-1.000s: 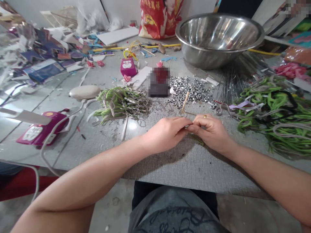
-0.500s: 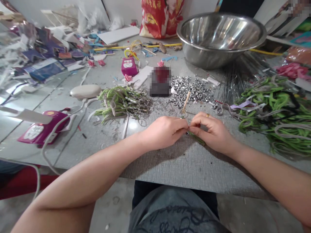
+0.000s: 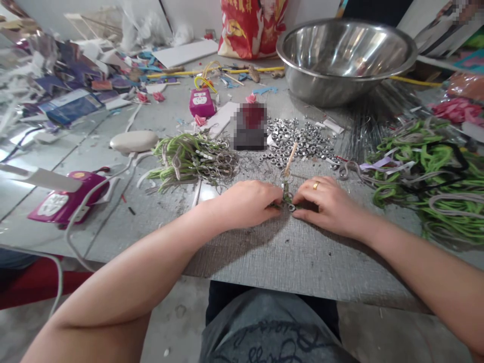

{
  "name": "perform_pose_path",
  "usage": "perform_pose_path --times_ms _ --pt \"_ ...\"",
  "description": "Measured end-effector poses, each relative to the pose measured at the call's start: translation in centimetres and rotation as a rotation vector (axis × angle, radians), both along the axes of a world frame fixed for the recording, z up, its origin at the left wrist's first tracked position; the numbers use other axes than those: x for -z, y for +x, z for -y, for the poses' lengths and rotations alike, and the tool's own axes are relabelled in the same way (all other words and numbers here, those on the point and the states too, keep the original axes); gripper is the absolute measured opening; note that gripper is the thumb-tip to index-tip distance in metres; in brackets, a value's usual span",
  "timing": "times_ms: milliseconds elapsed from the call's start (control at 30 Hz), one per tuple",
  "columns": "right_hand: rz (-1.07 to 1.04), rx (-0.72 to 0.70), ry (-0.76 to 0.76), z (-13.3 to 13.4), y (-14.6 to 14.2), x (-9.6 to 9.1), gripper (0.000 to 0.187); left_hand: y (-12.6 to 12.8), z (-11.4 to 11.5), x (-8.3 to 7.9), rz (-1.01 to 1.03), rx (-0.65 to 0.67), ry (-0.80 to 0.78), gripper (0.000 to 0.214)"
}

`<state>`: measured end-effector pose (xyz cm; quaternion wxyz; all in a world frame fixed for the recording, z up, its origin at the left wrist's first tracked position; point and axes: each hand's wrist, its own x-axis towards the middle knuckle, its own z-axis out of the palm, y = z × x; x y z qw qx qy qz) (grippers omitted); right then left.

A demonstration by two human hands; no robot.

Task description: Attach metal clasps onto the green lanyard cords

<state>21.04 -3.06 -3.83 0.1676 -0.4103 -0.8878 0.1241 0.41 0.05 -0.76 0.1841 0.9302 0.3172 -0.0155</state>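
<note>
On the grey textured worktop (image 3: pixel 264 252), a thin green cord (image 3: pixel 286 199) meets a small silver metal ring (image 3: pixel 291 207). Beside it, the left hand (image 3: pixel 251 201) seems to pinch the cord; I cannot tell the right hand's (image 3: pixel 325 204) grip. Fingertip work at the ring looks underway, calling next for steadiness. Behind, a round stainless-steel basin (image 3: pixel 333 91) shows its shiny inner wall; a red printed bag (image 3: pixel 251 30) hides its contents.

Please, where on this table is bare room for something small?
From the left hand and right hand to the table's near edge; less room between the right forearm and the green cord pile. Crowded: beyond the hands, metal rings; far left, scraps.
</note>
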Motion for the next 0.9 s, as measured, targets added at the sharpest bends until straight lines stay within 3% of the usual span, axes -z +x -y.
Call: perform_pose_path --times_ms 400,900 --pt "-0.065 -0.062 0.091 0.6 -1.0 0.3 0.017 0.4 0.0 0.7 -0.046 0.005 0.026 0.017" --pt "-0.049 -0.022 0.028 0.7 -1.3 0.7 0.019 0.4 0.1 0.7 -0.051 0.005 0.028 0.018"
